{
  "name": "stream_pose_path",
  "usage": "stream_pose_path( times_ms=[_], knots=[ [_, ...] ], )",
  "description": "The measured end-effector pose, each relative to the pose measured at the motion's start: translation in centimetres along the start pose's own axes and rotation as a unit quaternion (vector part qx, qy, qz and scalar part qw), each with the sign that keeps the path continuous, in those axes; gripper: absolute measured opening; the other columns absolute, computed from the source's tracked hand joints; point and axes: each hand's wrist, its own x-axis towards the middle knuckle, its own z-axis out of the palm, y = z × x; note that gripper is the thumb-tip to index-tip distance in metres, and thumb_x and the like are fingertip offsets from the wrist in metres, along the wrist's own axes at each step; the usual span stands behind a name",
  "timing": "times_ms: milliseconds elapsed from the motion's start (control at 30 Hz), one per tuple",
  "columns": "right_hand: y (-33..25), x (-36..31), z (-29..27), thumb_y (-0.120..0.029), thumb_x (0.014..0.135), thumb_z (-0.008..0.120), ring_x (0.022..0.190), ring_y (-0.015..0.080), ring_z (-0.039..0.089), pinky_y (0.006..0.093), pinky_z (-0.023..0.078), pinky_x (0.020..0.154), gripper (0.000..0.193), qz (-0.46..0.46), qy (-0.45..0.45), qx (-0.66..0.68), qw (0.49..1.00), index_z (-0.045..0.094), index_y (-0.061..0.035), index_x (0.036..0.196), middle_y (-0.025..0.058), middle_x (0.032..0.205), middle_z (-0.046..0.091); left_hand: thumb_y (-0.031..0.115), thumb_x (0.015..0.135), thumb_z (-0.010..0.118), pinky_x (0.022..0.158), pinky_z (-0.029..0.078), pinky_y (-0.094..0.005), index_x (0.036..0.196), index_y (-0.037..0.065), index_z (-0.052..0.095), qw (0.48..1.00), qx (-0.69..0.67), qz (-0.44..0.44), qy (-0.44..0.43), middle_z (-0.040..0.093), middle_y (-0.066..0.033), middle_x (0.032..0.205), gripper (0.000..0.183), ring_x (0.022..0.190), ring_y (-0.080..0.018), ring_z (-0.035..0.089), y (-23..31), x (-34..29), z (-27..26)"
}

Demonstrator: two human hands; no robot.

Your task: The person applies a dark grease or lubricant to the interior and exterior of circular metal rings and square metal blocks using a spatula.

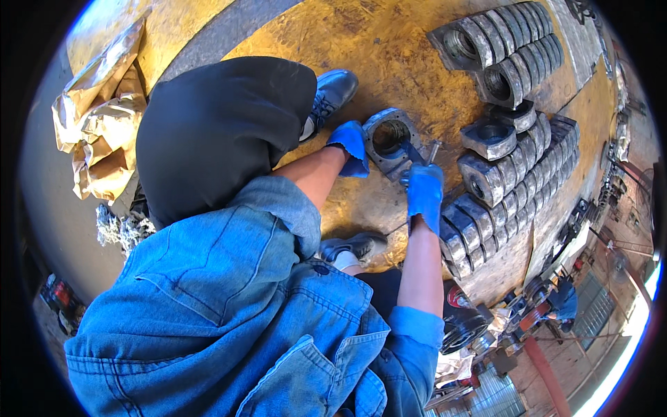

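Observation:
A grey metal casting (376, 129) with a round bore and a flanged rim lies on the worn yellow floor between my feet. My left hand (350, 143), in a blue work glove, grips its left edge; the fingertips are partly hidden. At the casting's lower right, my right hand (424, 191), also gloved in blue, is closed around a small hand tool (433, 150) with a bare metal end. A dark, flat piece reaches from that hand toward the bore. The tool's exact kind does not show, since the glove covers most of it.
Rows of similar castings (517, 170) stand to the right, with more castings (504, 38) behind at the far right. Crumpled brown paper (108, 118) lies at the left. My shoes (335, 94) flank the work. Clutter and machinery fill the lower right.

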Motion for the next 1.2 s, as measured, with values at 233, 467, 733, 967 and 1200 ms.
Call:
stream_pose_path(
  times_ms=[233, 467, 733, 967, 1200],
  knots=[
    [-3.4, -0.4, 2.4, -0.019, 0.082, 0.057, 0.072, 0.0328, 0.066, 0.0453, 0.047, 0.063, 0.027, -0.120, 0.050, -0.140, 0.982, 0.066, 0.0041, 0.092, 0.0243, 0.078, 0.066, 0.014, 0.089, 0.051, 0.086, 0.048, -0.0446, 0.104, 0.003, 0.067, 0.999, -0.043, -0.007, -0.008, 0.065, -0.0204, 0.112, 0.025, 0.099, -0.0299, 0.062, -0.8, 0.5, 0.3],
    [-5.3, 1.1, 2.0, -0.037, 0.092, 0.050, 0.105, 0.0420, 0.061, 0.0478, 0.047, 0.090, 0.039, -0.095, -0.099, -0.354, 0.925, 0.062, -0.0115, 0.119, 0.0209, 0.112, 0.065, 0.017, 0.087, 0.057, 0.088, 0.048, -0.0443, 0.107, 0.004, 0.067, 0.996, 0.057, 0.060, -0.020, 0.063, -0.0225, 0.114, 0.026, 0.109, -0.0370, 0.060, -2.8, 2.6, 0.7],
    [-4.4, 2.9, 1.6, -0.045, 0.085, 0.064, 0.103, 0.0388, 0.062, 0.0423, 0.049, 0.089, 0.045, -0.201, -0.184, -0.444, 0.854, 0.064, -0.0157, 0.119, 0.0199, 0.112, 0.065, 0.015, 0.086, 0.059, 0.080, 0.047, -0.0411, 0.107, 0.003, 0.064, 0.998, 0.036, 0.042, -0.033, 0.062, -0.0199, 0.105, 0.025, 0.097, -0.0337, 0.057, -2.3, 2.1, -0.6],
    [-6.8, 1.3, 0.2, -0.055, 0.083, 0.062, 0.101, 0.0395, 0.062, 0.0433, 0.049, 0.086, 0.053, -0.092, -0.219, -0.473, 0.848, 0.065, -0.0130, 0.115, 0.0211, 0.112, 0.064, 0.008, 0.088, 0.055, 0.068, 0.046, -0.0365, 0.104, 0.002, 0.060, 0.998, -0.016, 0.013, -0.064, 0.061, -0.0152, 0.091, 0.018, 0.078, -0.0263, 0.056, 0.4, -0.2, -1.9],
    [-7.0, 1.5, -1.3, -0.032, 0.087, 0.060, 0.091, 0.0372, 0.065, 0.0445, 0.052, 0.079, 0.036, -0.162, -0.262, -0.575, 0.757, 0.063, -0.0219, 0.122, 0.0184, 0.103, 0.067, 0.005, 0.091, 0.053, 0.060, 0.045, -0.0333, 0.101, 0.002, 0.058, 0.916, -0.355, -0.144, -0.117, 0.060, -0.0111, 0.081, 0.011, 0.066, -0.0205, 0.054, 2.4, -1.9, -2.7]
  ],
)
